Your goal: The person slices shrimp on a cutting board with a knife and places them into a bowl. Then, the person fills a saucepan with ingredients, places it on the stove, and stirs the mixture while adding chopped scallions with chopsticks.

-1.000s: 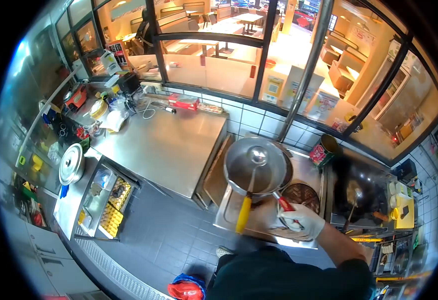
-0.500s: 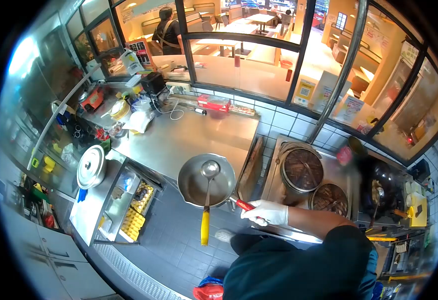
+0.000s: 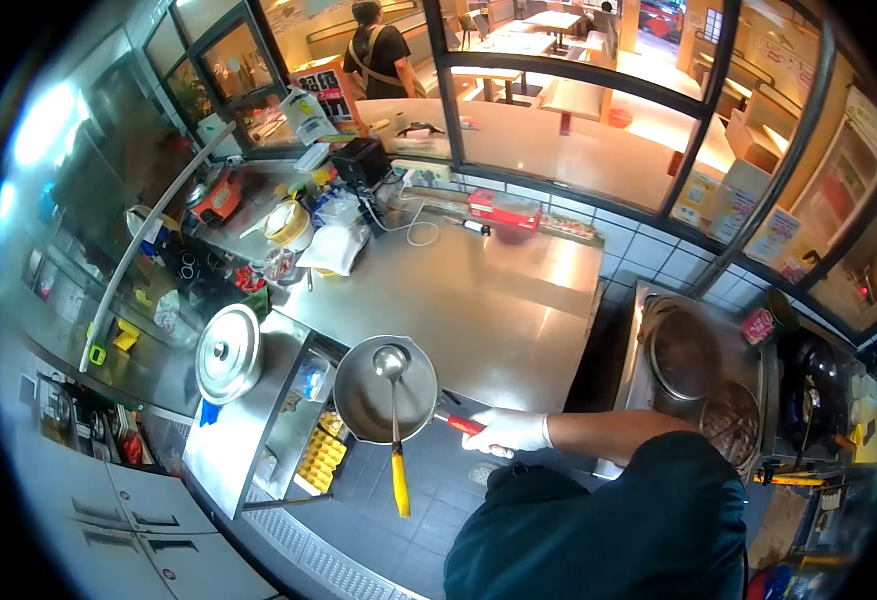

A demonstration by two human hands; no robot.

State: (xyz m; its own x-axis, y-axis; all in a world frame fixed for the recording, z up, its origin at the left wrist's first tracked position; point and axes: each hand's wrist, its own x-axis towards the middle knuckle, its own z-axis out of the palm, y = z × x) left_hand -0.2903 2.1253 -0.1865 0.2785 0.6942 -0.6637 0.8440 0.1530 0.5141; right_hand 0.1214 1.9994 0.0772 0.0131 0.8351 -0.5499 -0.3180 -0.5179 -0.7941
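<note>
My right hand (image 3: pixel 509 431), in a white glove, is closed around the red handle (image 3: pixel 465 425) of a deep metal pan (image 3: pixel 356 392). The pan is held level in the air, in front of the steel counter's near edge. A ladle (image 3: pixel 391 362) rests in it, bowl inside, with its yellow handle (image 3: pixel 400 483) hanging out over the near rim. Apart from the ladle, the pan's grey inside looks bare. My left hand is out of view.
A lidded white pot (image 3: pixel 228 352) stands on the left side counter, above a shelf with yellow egg trays (image 3: pixel 320 460). Bags and tubs crowd the steel counter's (image 3: pixel 438 290) back left. Round woven lids (image 3: pixel 683 350) sit at the stove, right. Beyond the window stands a person (image 3: pixel 376 60).
The view has turned left, shifting the room rightward. The pan with the ladle, still in my right hand, is now nearer the egg shelf and side counter.
</note>
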